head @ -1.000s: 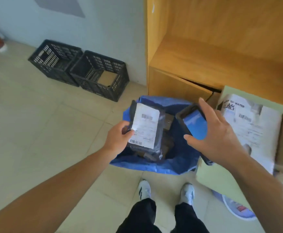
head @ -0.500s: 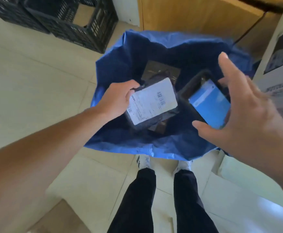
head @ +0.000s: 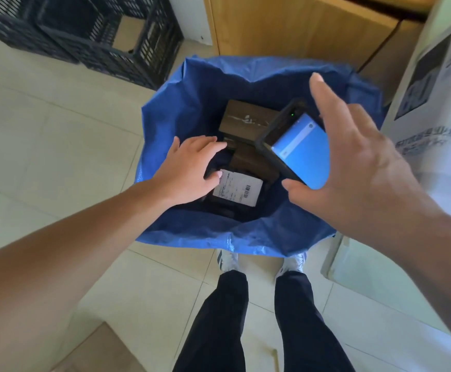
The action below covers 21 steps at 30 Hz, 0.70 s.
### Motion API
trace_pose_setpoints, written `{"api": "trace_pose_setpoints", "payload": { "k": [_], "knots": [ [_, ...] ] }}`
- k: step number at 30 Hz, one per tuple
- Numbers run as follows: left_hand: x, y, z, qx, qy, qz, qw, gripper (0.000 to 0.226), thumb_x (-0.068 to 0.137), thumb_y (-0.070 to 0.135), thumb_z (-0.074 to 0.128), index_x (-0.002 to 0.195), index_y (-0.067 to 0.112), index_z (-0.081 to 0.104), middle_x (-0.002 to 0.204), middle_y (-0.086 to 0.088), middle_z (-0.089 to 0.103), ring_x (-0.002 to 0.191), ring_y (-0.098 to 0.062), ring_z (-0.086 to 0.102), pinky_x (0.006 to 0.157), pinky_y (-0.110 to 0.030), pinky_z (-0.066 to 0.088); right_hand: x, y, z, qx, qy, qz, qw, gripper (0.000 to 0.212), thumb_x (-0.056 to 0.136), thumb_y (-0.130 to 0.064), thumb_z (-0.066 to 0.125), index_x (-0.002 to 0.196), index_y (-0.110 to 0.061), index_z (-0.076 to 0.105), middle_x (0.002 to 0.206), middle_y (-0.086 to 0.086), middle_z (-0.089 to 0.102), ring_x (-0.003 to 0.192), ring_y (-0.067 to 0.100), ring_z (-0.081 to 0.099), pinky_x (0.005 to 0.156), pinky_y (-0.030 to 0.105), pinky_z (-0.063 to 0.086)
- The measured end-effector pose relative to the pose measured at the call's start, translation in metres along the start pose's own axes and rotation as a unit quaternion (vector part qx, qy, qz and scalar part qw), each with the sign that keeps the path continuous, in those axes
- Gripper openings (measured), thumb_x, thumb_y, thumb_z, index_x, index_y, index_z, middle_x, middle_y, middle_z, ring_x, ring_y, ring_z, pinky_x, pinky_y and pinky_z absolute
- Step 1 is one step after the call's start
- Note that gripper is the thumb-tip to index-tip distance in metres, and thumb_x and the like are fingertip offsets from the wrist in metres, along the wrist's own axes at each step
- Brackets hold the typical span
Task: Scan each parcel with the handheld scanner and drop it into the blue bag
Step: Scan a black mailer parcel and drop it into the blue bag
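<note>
The blue bag [head: 192, 103] stands open on the floor in front of my feet. Inside it lies a dark parcel with a white barcode label [head: 239, 189], beside several brown boxes [head: 246, 120]. My left hand [head: 189, 170] hovers over the bag's left side with fingers spread and relaxed; its fingertips are right at the label's edge and it holds nothing. My right hand [head: 353, 167] grips the handheld scanner [head: 297, 146], a black device with a lit blue screen, above the bag's right side.
Two black plastic crates [head: 106, 30] stand on the tiled floor at the upper left. A wooden cabinet [head: 286, 25] is behind the bag. White printed packaging [head: 433, 103] fills the right edge. My legs and shoes [head: 262, 264] are just below the bag.
My left hand has let go of the labelled parcel, which now lies lower inside the bag. The view has closed in on the bag. My right hand still holds the scanner.
</note>
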State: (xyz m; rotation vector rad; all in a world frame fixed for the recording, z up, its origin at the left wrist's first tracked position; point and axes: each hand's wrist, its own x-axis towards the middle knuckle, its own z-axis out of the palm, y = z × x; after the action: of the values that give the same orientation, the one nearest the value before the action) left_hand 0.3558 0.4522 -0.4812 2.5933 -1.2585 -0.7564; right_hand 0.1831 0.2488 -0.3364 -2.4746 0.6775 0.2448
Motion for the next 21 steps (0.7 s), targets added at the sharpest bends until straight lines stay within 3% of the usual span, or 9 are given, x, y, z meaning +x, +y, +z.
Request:
{"api": "trace_pose_setpoints", "payload": {
  "k": [4, 9, 14, 21],
  "knots": [
    [-0.011, 0.003, -0.021, -0.010, 0.029, 0.007, 1.000, 0.062, 0.093, 0.034, 0.068, 0.151, 0.022, 0.049, 0.157, -0.004, 0.047, 0.143, -0.030, 0.042, 0.117, -0.069, 0.026, -0.002, -0.009, 0.001, -0.004, 0.019, 0.002, 1.000, 0.122, 0.071, -0.043, 0.082, 0.157, -0.038, -0.006, 0.116, -0.009, 0.036, 0.093, 0.016, 0.038, 0.074, 0.034, 0.035],
    [-0.036, 0.008, -0.043, -0.029, 0.042, 0.028, 0.998, 0.062, 0.093, 0.031, 0.070, 0.151, 0.022, 0.049, 0.156, -0.002, 0.048, 0.143, -0.027, 0.042, 0.116, -0.067, 0.032, -0.014, -0.030, -0.005, -0.008, 0.057, 0.004, 0.998, 0.124, 0.072, -0.051, 0.079, 0.156, -0.035, -0.011, 0.125, -0.007, 0.041, 0.104, 0.024, 0.053, 0.071, 0.033, 0.037],
    [-0.057, 0.015, -0.070, -0.057, 0.060, 0.034, 0.996, 0.065, 0.095, 0.035, 0.066, 0.154, 0.024, 0.042, 0.159, 0.002, 0.043, 0.146, -0.020, 0.037, 0.116, -0.041, 0.039, -0.033, -0.056, -0.020, 0.011, 0.084, -0.001, 0.996, 0.125, 0.074, -0.055, 0.076, 0.155, -0.034, -0.017, 0.127, -0.008, 0.041, 0.107, 0.020, 0.054, 0.067, 0.032, 0.041],
    [-0.091, 0.091, -0.089, -0.084, 0.050, 0.091, 0.991, 0.052, 0.093, 0.029, 0.068, 0.142, 0.027, 0.050, 0.146, 0.009, 0.052, 0.137, -0.018, 0.047, 0.107, -0.035, 0.043, -0.110, -0.070, -0.074, 0.036, 0.126, 0.019, 0.991, 0.123, 0.076, -0.050, 0.076, 0.154, -0.035, -0.018, 0.130, -0.003, 0.040, 0.107, 0.024, 0.052, 0.084, 0.041, 0.051]
  ]
}}
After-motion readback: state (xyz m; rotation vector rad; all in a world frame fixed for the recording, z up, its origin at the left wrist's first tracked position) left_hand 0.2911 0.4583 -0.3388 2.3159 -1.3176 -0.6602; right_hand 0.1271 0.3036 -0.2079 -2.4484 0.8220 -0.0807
